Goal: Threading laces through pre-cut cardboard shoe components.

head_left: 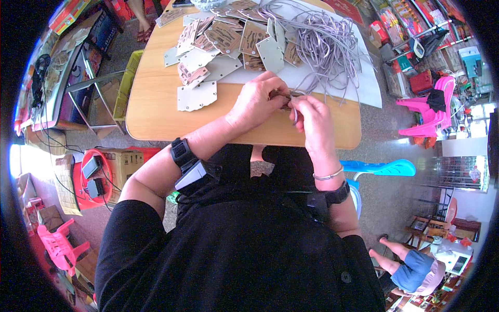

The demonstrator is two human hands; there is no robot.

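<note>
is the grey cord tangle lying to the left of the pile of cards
No, the grey cord tangle lies to the right of the pile of cards.

smooth wood-look tabletop (pixel 156 99), matt cords (pixel 330 44), matt card-like tags (pixel 223 39), shiny metal bangle (pixel 329 176), matt cloth shirt (pixel 249 249)

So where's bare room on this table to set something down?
Bare wood shows on the table left of the cards, and at the near-right corner beside the right hand. The far side is crowded with cards and grey cord.
</note>
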